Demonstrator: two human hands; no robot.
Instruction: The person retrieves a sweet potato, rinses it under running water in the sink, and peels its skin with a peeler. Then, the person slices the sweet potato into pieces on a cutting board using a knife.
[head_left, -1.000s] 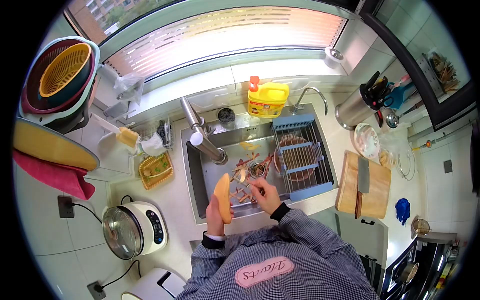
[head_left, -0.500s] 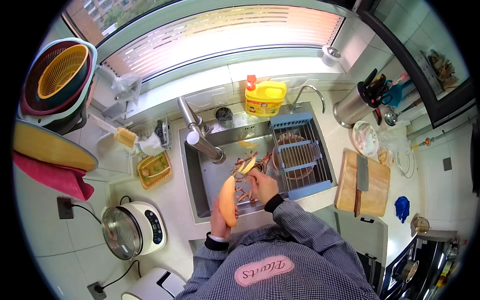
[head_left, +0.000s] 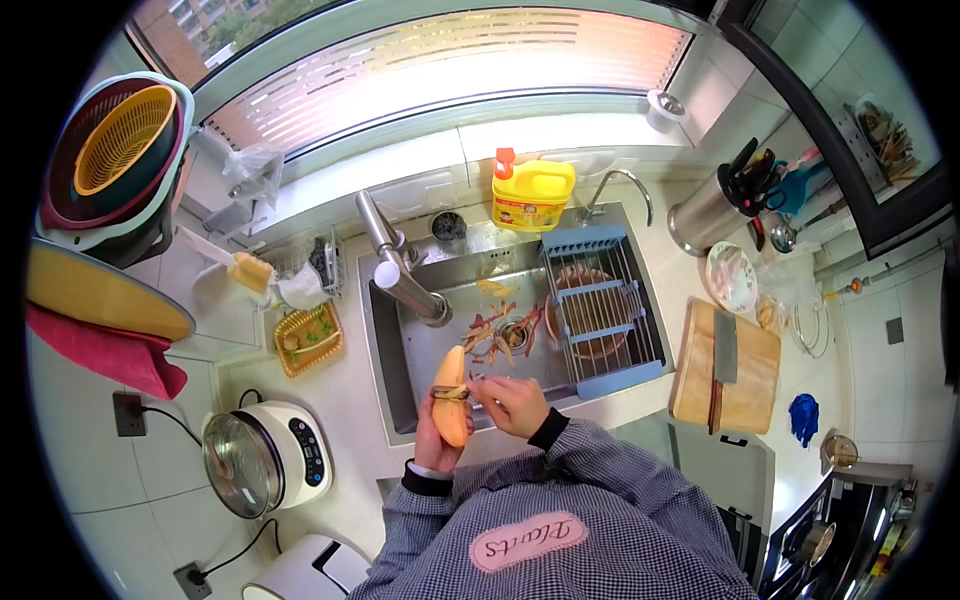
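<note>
My left hand grips an orange peeled sweet potato upright over the front of the steel sink. My right hand holds a small peeler whose blade lies across the middle of the sweet potato. Several reddish peel strips lie around the sink drain.
A blue drying rack spans the sink's right side, over a dish. A tap and a yellow detergent bottle stand behind the sink. A cutting board with a cleaver is at the right, a rice cooker at the left.
My right hand swept the peeler up to the sweet potato's tip, a peel strip came off into the sink, then the hand came back to the middle of the sweet potato.
</note>
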